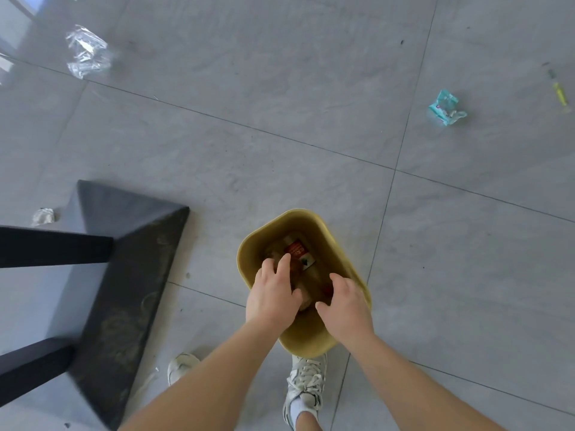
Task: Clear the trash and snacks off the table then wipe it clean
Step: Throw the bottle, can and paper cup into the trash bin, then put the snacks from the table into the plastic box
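At lower centre, both hands reach into a yellow bin (336,241) on the floor (280,119). The left hand (273,295) is spread loosely over the trash inside, with a red-labelled bottle (297,248) just beyond its fingertips. The right hand (345,303) curls downward; whether it pinches anything cannot be told. A teal packet (446,108) lies upper right and clear wrap (87,52) upper left.

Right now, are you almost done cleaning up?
Partly. A bottle already lies in the bin. The left hand and right hand reach into it. To do: plastic wrap and teal packet on the floor; the smudged table needs wiping.
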Demonstrator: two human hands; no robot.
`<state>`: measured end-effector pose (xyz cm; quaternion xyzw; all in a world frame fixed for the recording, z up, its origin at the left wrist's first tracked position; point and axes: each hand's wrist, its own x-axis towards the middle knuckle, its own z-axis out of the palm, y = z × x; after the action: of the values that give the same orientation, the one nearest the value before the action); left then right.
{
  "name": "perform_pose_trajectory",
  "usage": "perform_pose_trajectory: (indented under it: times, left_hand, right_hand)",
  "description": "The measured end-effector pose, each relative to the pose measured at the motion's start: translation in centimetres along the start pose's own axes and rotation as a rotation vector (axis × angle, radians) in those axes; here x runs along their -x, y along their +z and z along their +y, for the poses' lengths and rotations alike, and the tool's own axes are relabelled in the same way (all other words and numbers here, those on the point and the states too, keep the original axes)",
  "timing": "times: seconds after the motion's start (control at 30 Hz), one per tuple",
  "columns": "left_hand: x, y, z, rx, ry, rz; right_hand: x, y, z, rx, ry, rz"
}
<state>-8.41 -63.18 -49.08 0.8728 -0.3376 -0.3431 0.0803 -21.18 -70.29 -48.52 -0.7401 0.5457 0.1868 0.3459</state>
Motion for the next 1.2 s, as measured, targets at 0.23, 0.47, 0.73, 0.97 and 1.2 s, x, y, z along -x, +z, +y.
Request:
perform_pose_trajectory:
  times: [0.23,0.47,0.73,0.97,1.2]
  left_hand:
    - [0.7,-3.3,-0.3,-0.16,0.061,0.045]
    - [2.7,-8.5,0.8,-0.236,0.104,0.078]
    - [8.9,-17.8,2.8,-0.23,0.146,0.148]
    - [17.0,-27.2,4.7,-0.17,0.12,0.274]
    - [24.6,-35.3,3.9,-0.201,0.074,0.459]
  right_hand:
    - [0.2,-2.8,-1.4,-0.014,-0.049,0.049]
    - [2.1,-6.4,-4.1,0.038,-0.106,0.066]
    - [8.3,-13.5,-9.0,0.121,-0.272,0.154]
    - [16.3,-21.4,-15.4,0.197,-0.455,0.281]
    - [23.5,-25.8,-23.1,0.227,-0.669,0.334]
